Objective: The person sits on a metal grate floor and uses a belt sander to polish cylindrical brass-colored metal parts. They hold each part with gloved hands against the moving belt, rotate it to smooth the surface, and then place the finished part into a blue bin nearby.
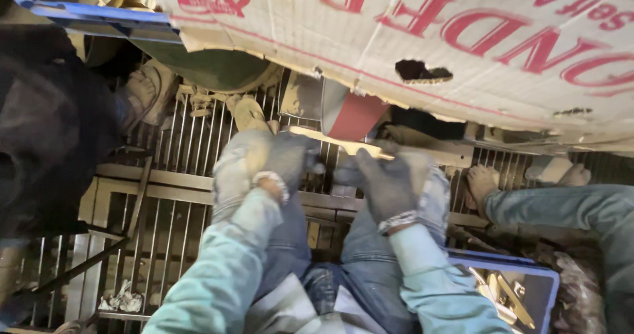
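Observation:
My left hand [281,157] and my right hand [380,179], both in dark grey work gloves, grip a long flat brass-coloured metal piece [340,144]. The left hand holds its left end and the right hand its right end. The piece lies across in front of a reddish sanding belt [356,116] of a machine under a cardboard sheet; whether it touches the belt I cannot tell. My knees in blue jeans are right below the hands.
A big white cardboard sheet [462,37] with red print covers the top. A metal floor grate [172,195] lies below. A blue crate [522,288] holds brass parts at lower right. Another person's bare foot [482,182] and jeans leg are at right. A dark-clothed person [46,129] is at left.

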